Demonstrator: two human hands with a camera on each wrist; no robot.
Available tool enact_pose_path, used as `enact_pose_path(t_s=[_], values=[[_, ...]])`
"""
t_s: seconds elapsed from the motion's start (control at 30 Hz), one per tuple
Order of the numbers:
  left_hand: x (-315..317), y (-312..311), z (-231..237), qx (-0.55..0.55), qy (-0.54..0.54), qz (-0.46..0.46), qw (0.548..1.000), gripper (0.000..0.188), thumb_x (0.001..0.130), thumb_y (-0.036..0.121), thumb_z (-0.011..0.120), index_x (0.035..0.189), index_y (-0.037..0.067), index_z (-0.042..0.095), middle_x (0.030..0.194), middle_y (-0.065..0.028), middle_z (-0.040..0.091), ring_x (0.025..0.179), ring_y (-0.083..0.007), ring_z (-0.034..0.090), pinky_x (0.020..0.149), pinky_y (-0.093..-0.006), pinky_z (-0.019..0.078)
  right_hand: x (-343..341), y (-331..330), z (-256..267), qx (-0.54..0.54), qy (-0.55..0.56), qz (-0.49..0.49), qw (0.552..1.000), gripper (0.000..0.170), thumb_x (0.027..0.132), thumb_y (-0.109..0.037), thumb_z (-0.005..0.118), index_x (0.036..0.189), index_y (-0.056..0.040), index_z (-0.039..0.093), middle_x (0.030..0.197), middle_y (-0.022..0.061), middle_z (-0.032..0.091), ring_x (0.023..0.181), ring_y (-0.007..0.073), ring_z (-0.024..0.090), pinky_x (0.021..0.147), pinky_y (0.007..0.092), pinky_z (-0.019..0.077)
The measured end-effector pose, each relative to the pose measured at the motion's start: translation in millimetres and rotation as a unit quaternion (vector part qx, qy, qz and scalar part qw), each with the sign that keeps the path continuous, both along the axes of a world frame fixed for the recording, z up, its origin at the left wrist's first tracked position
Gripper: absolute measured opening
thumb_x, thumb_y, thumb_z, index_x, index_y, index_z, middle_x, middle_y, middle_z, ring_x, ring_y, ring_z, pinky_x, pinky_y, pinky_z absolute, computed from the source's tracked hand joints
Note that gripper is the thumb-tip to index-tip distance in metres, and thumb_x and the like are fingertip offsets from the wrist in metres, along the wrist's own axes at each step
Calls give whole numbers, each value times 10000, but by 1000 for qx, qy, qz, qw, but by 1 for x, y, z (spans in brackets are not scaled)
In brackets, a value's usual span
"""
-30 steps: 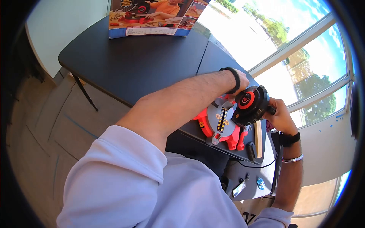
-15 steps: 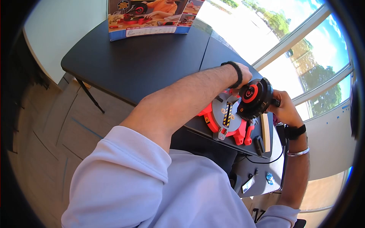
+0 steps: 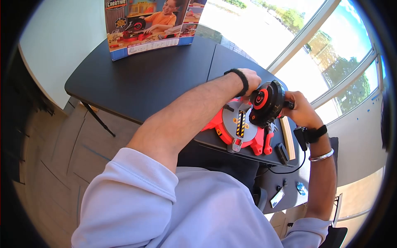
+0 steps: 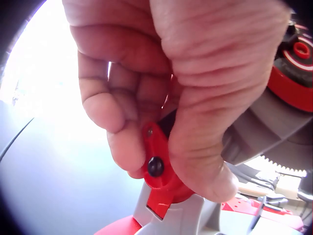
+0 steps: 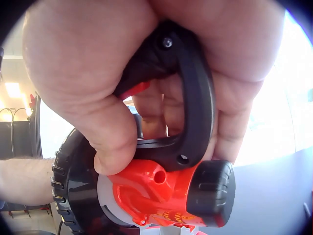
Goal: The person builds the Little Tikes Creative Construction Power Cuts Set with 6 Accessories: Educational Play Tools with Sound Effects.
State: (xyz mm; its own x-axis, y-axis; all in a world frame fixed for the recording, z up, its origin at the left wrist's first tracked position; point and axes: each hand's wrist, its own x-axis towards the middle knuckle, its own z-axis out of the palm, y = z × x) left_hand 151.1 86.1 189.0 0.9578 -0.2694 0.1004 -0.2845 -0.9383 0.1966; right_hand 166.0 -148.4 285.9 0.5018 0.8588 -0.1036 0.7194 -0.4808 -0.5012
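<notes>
A toy miter saw stands on the dark table, its round black-and-red saw head (image 3: 266, 103) raised and tilted over the grey-and-red base (image 3: 231, 120). My right hand (image 3: 305, 110) grips the black loop handle (image 5: 198, 105) of the saw head, thumb and fingers on either side of it. At the rear of the saw, my left hand (image 3: 250, 80) pinches the red hinge arm (image 4: 159, 180) between thumb and fingers. A black round knob (image 4: 155, 167) sits on that arm, which rises from a grey bracket (image 4: 183, 215) on the base.
Beside the base lie a red-handled toy hammer (image 3: 269, 142), a black block (image 3: 282, 153) and a wooden strip (image 3: 288, 138). The toy's box (image 3: 151, 41) stands at the far left of the table. On a lower surface are a phone (image 3: 277, 198) and a bottle (image 3: 301, 189).
The head view has shifted, bringing more of the box into sight. Both hands keep their hold on the saw, with little visible movement against it.
</notes>
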Motion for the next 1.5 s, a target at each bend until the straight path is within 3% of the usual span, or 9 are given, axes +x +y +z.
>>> enact_pose_path(t_s=[0.3,0.47,0.73,1.0,1.13,1.23,1.33,1.4,1.5], values=[[0,-1,-8,-19,-9,14,1000,308,628,200,975,907,131,862,893,-130,804,922,-310,778,825,-424,604,1,-4,-6,2,-6,-2,1000,237,858,33,772,1091,28,729,954,58,766,886,121,673,832,339,570],[3,-8,-4,27,-21,32,999,342,620,198,977,934,141,854,920,-129,805,947,-312,778,853,-433,612,-4,-8,-16,39,-90,45,994,293,834,-27,817,1103,45,727,1014,206,790,934,272,764,880,387,572],[4,6,-11,-20,-18,-6,1000,168,666,174,914,822,150,857,809,-140,779,867,-337,765,797,-427,596,-17,-6,-9,17,-116,18,993,289,827,-81,840,1064,49,737,998,260,761,950,412,750,847,429,577],[8,16,-20,12,-52,-34,998,247,712,233,906,908,108,823,870,-194,766,884,-390,751,809,-490,605,-4,2,1,-21,-166,52,985,327,822,-271,818,986,9,773,871,244,746,856,424,734,791,469,585],[23,37,-35,-70,-68,-70,993,168,747,107,820,904,61,780,868,-231,732,854,-448,709,757,-495,581,-10,3,-6,3,-184,50,982,316,822,-291,799,891,17,773,811,259,727,812,424,734,749,470,592],[30,37,-41,-176,-56,-139,973,202,775,185,806,880,49,701,835,-227,700,792,-479,662,696,-486,556,-15,-4,-10,33,-196,92,976,366,839,-320,799,867,44,767,781,259,725,779,415,737,729,463,605],[14,26,-30,-208,-13,-133,969,247,787,230,836,891,45,709,806,-189,697,709,-368,696,659,-428,543,-15,-36,9,27,-37,105,993,419,860,-342,817,993,52,759,764,208,736,754,379,736,732,429,604],[4,23,-23,-271,53,-62,959,254,823,245,865,916,41,747,805,-101,726,697,-178,678,649,-347,538,6,-53,-13,112,-54,120,985,454,865,-357,825,1060,45,743,848,208,748,813,375,735,776,425,598],[-12,-14,1,-363,164,-21,917,234,851,202,878,966,23,780,865,-33,749,767,-85,643,670,-294,554,29,-90,-60,270,-130,114,947,499,873,-361,837,1162,28,716,1022,200,754,939,372,725,860,432,577]])
